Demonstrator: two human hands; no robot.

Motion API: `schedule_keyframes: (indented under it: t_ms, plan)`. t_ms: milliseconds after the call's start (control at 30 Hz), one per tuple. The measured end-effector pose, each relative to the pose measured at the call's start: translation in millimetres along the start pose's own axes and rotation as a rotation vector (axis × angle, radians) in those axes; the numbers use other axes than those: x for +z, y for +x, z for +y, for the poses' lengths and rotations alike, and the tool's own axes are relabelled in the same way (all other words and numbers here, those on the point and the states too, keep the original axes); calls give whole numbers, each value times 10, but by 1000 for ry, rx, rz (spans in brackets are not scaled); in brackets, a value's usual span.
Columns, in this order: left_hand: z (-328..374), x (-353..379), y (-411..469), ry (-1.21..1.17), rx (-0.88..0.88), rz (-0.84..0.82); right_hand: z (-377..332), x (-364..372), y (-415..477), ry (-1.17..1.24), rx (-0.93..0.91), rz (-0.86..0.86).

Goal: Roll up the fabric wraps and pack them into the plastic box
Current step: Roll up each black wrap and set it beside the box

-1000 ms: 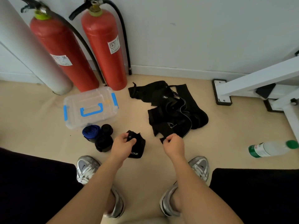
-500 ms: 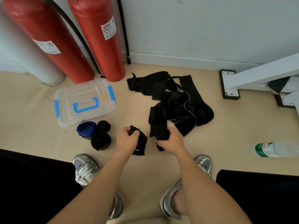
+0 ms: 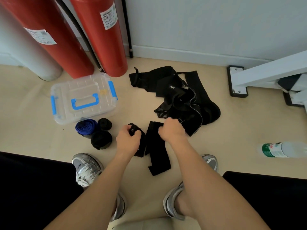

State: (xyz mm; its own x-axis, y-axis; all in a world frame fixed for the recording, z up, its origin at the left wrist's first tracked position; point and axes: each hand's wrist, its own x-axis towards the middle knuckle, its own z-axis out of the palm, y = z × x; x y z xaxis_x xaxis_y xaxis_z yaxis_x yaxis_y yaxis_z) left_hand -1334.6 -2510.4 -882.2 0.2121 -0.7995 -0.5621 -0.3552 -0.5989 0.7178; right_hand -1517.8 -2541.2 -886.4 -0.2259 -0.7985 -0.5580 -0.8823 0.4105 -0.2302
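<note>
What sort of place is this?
Probably a gym or workout room corner: a white metal frame on the floor, heaped black fabric wraps, and red fire extinguishers by the wall.

white labels [image 3: 108, 16] on two red fire extinguishers [image 3: 103, 52], print too small to read; white logo [image 3: 172, 87] on black fabric wraps [image 3: 181, 100], letters unclear; green bottle label [image 3: 267, 149], illegible

Left of my left hand [image 3: 128, 138], three rolls [image 3: 101, 140] (packed close) block the box [image 3: 83, 98]; bare floor [image 3: 136, 105] lies open ahead of it.
</note>
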Motion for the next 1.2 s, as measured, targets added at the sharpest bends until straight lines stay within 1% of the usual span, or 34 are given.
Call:
schedule_keyframes:
  t_ms: [33, 100, 200, 300, 333, 400, 500, 633, 767, 867, 933, 1033, 1133, 1200]
  plan:
    - [24, 7, 18, 11, 13, -9, -53, -59, 66, 77, -47, 83]
    - [61, 21, 62, 27, 30, -23, -139, -136, 188, 111, -168, 141]
    - [85, 48, 136, 13, 35, -45, -188, -114, 363, -44, -263, 119]
    - [78, 71, 242, 18, 24, -65, -190, -36, 596, -181, -275, 80]
    - [76, 80, 282, 22, 17, -71, -190, -12, 684, -182, -250, 69]
    - [81, 103, 358, 28, 14, -76, -205, 22, 847, -101, -138, 66]
    - [135, 137, 439, 27, 13, -94, -261, 48, 1059, 94, 41, 160]
    - [210, 175, 514, 2, -18, -153, -264, 14, 1316, 359, 210, 254]
    - [216, 181, 542, -26, -52, -192, -222, -103, 1481, 697, 407, 354]
    - [206, 176, 552, -16, -63, -191, -165, -156, 1541, 805, 468, 398]
    - [206, 170, 546, -18, -75, -178, -118, -177, 1558, 802, 443, 378]
    - [235, 148, 499, -42, -93, -168, -79, -216, 1470, 795, 281, 305]
    - [280, 119, 419, -55, -88, -102, -64, -240, 1240, 630, 60, 227]
    - [325, 83, 343, -55, -61, 2, -84, -264, 1055, 537, -44, 226]
